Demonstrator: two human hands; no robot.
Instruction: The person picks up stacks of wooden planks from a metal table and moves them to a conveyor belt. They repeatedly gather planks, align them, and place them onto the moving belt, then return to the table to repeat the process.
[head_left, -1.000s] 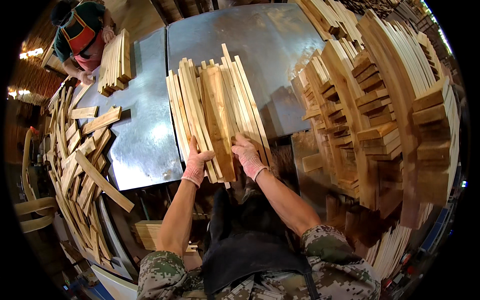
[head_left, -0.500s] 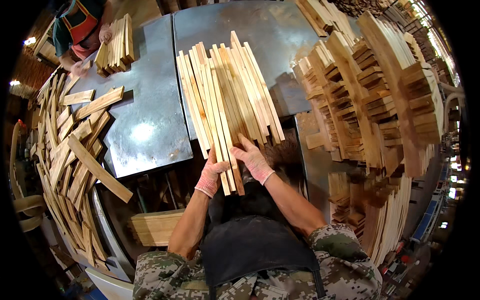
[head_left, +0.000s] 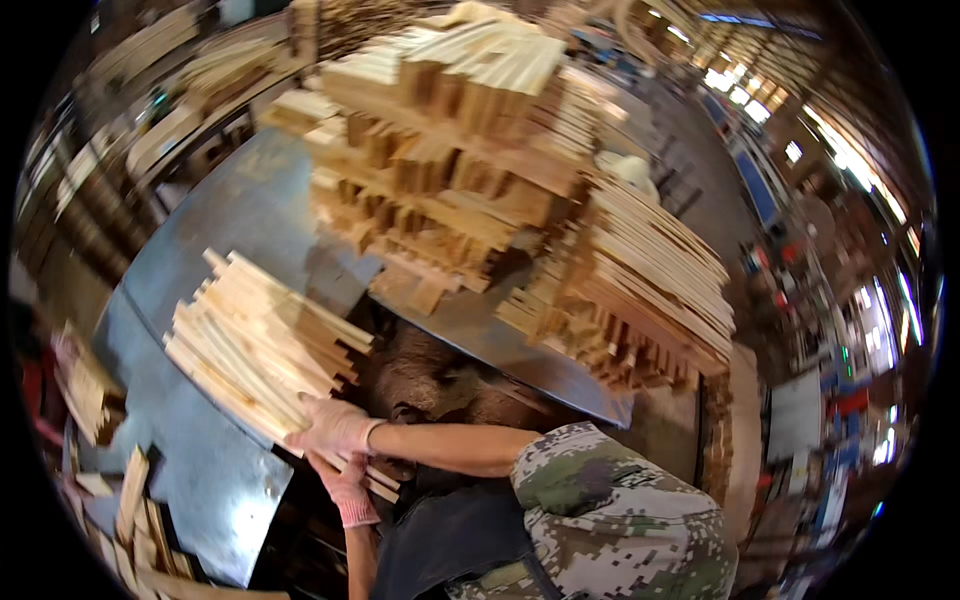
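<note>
Slat bundle at left centre, stacks at upper centre and right
The bundle of wooden slats (head_left: 262,345) lay over the metal table (head_left: 205,470), both hands (head_left: 335,425) at its lower end; stacked wood (head_left: 470,150) stood above, more slats (head_left: 640,290) to the right

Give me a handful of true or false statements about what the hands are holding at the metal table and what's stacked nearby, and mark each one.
1. Both hands wear pale pink gloves. True: the right hand and the left hand are both gloved.
2. The hands grip a bundle of wooden slats. True, at its near end.
3. The slats are dark painted metal rods. False: they are pale bare wood.
4. The table has a grey metal top. True.
5. The space to the right of the bundle is bare. False: tall stacks of wooden pieces rise there.
6. The person's sleeve is plain white. False: it is camouflage patterned.
</note>
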